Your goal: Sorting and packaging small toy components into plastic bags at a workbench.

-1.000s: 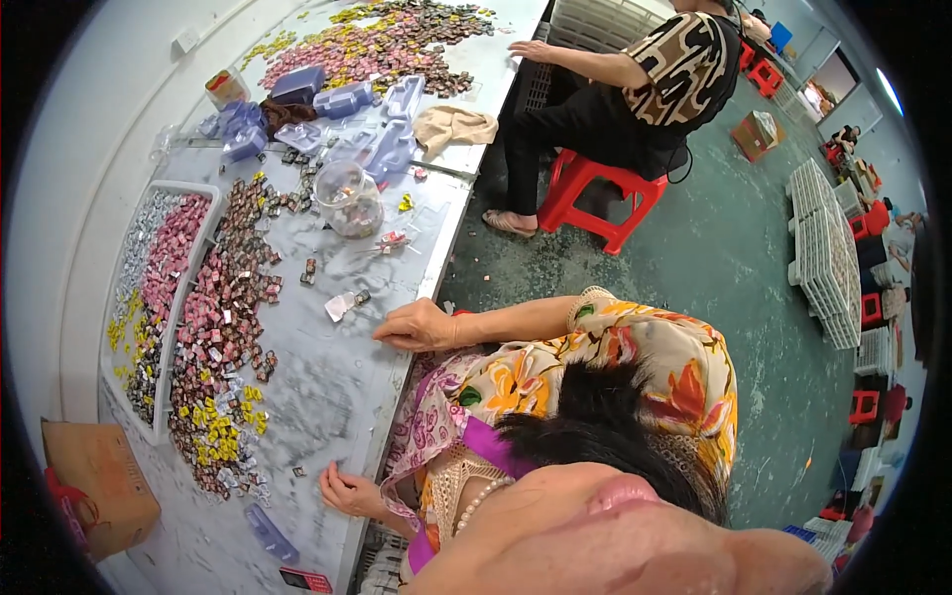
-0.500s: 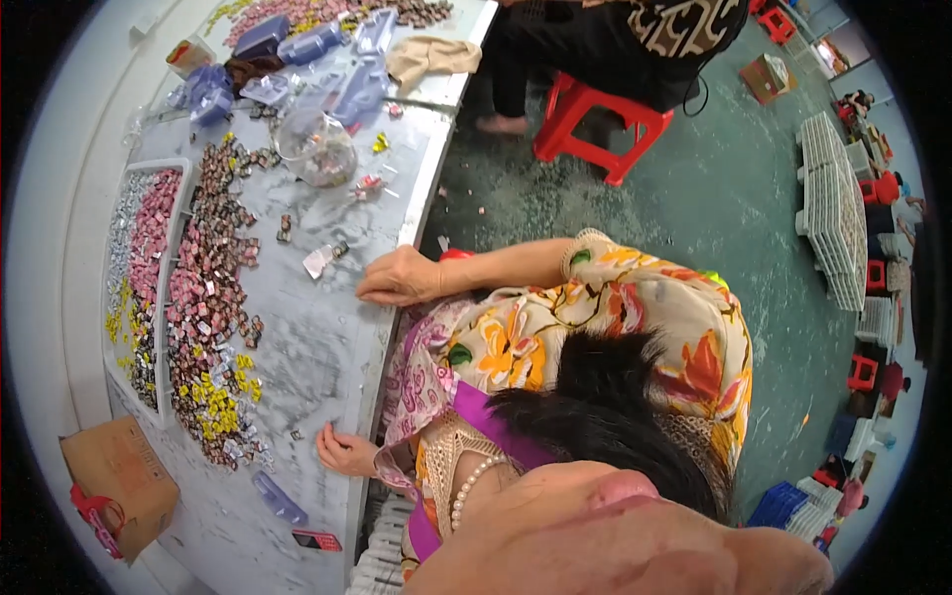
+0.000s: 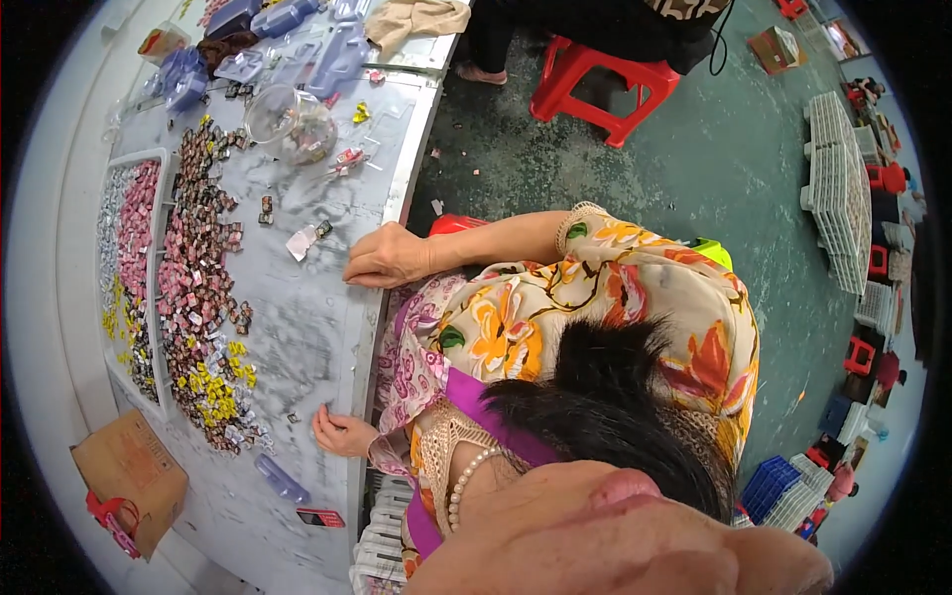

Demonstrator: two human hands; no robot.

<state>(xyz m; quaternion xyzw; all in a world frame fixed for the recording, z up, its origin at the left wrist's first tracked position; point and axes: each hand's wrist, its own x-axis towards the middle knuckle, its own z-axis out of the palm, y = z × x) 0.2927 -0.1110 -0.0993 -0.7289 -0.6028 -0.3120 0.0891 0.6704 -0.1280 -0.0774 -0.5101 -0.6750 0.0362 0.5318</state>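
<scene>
My right hand (image 3: 389, 256) rests on the front edge of the marble-patterned table with its fingers curled and pressed together. No object shows in it. A small white-and-dark wrapped piece (image 3: 301, 244) lies just beyond it. My left hand (image 3: 344, 432) lies palm inward at the same edge, fingers slightly apart and nothing in them. One tiny dark wrapped piece (image 3: 293, 417) sits by its fingertips. Farther in stretches a long heap of small wrapped pieces (image 3: 188, 288), mostly pink and brown. Yellow pieces (image 3: 220, 389) gather at the heap's left end. The hands touch none of these.
Behind the heap stands a white divided tray (image 3: 157, 223) of sorted pieces. A clear round jar (image 3: 315, 137) and purple plastic containers (image 3: 337, 64) are on the right. A purple plastic piece (image 3: 281, 479), red phone (image 3: 320, 518) and cardboard box (image 3: 129, 471) are on the left. Another person sits by a red stool (image 3: 605, 84).
The view has shifted slightly, so the table and its things sit a little higher and farther left. Both hands keep their places at the table edge.
</scene>
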